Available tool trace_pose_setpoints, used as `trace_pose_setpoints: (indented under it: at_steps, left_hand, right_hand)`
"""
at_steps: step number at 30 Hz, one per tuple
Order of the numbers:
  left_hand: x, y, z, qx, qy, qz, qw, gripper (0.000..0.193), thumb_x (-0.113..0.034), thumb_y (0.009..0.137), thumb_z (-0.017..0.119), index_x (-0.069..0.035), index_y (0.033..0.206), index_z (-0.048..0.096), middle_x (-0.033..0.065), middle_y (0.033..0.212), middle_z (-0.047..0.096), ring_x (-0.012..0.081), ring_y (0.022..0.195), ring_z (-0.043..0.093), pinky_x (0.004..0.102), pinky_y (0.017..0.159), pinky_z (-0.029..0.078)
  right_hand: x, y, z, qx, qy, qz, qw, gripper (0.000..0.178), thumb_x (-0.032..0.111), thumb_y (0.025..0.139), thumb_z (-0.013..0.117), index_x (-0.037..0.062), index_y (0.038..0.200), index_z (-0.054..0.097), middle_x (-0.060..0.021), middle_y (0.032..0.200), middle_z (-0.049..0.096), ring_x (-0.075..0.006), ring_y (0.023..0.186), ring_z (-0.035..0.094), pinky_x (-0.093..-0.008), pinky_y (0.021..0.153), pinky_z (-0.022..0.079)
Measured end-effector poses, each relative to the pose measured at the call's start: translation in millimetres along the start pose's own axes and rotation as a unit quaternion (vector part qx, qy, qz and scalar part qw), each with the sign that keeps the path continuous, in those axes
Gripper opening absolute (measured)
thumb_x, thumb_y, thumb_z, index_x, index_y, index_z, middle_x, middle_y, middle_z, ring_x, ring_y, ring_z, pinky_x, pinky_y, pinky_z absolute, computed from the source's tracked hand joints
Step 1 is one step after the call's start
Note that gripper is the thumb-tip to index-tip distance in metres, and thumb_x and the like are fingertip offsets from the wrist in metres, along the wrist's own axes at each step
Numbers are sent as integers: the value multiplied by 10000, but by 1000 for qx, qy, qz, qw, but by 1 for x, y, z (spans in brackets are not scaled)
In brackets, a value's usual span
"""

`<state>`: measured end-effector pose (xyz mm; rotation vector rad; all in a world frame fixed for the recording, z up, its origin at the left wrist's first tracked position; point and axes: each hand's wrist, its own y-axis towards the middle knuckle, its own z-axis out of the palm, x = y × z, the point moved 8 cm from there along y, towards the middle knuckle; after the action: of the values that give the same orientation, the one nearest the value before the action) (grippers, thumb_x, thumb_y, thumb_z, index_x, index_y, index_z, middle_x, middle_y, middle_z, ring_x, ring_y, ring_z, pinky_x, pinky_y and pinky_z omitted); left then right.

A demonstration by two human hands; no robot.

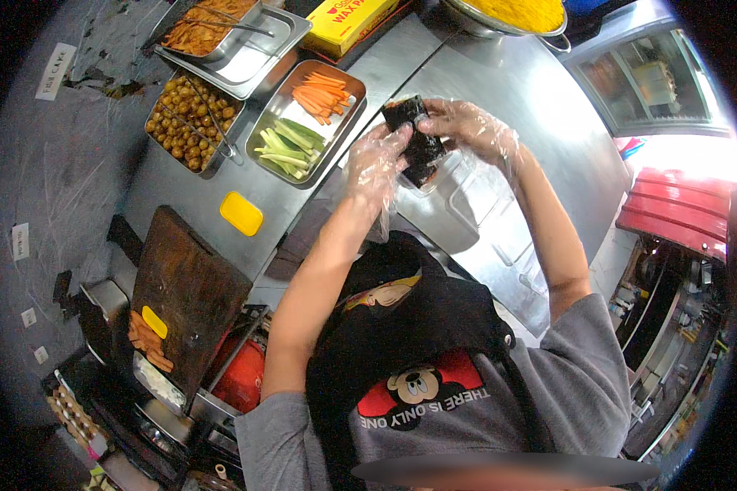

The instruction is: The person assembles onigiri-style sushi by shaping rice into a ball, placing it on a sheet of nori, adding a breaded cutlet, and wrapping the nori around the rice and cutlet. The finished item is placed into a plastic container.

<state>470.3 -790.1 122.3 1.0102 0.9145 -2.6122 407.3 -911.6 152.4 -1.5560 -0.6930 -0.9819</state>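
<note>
head view: both hands in thin clear plastic gloves, working over the steel counter (499,90). left hand (374,164) and right hand (467,127) close around a dark seaweed-wrapped roll (418,139), held up off the counter between them, just above a clear plastic container (446,204) that sits on the steel. left fingers curl against the roll's near side, right fingers wrap over its far end; both partly closed, gripping it, not flat. can't tell if the wrap seam is sealed, gloves and fingers hide it. my read: the step in hand is shaping or tightening the roll, filling already inside, wrap mostly closed. next move likely calls for even pressure from both sides so the seaweed doesn't tear, then a steady lowering into the container below, keeping the roll level. to the left of the hands: a steel tray of carrot and cucumber sticks (303,119), a tray of small brown balls (190,121) with tongs lying across it, a tray of brownish strips (205,29) further back. yellow box (359,20) at the top edge, a big bowl of yellow shredded food (520,12) beside it. small yellow lid (241,213) on the counter, dark wooden cutting board (184,295) nearer the person. none of these touch the hands.
</note>
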Motion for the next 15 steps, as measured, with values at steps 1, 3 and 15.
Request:
trace_pose_setpoints:
  at_steps: [1, 3, 15]
  left_hand:
    - [-1, 6, 5, 3, -10, 13, 1000, 462, -210, 922, 716, -16, 1303, 543, 59, 1168, 624, 183, 1092, 567, 433, 956, 456]
    - [14, 29, 4, 30, 19, -16, 999, 438, -189, 917, 715, 0, 1276, 551, 75, 1137, 627, 192, 1038, 596, 442, 911, 508]
    - [12, 42, -34, -157, 510, 298, 791, 485, -52, 818, 671, 17, 1280, 539, 203, 1057, 610, 353, 960, 591, 431, 859, 510]
  right_hand:
    - [-1, 2, -4, 5, 6, 6, 1000, 578, 332, 914, 703, 12, 1365, 536, -62, 1147, 659, -139, 1003, 607, -297, 854, 494]
    - [-24, 19, -23, 31, 5, -7, 999, 569, 289, 920, 701, -7, 1368, 510, -75, 1183, 654, -145, 1042, 613, -305, 906, 497]
    - [-74, 40, -61, -46, -233, 85, 968, 508, 240, 894, 675, -23, 1308, 545, -169, 1138, 679, -249, 1005, 649, -373, 891, 513]
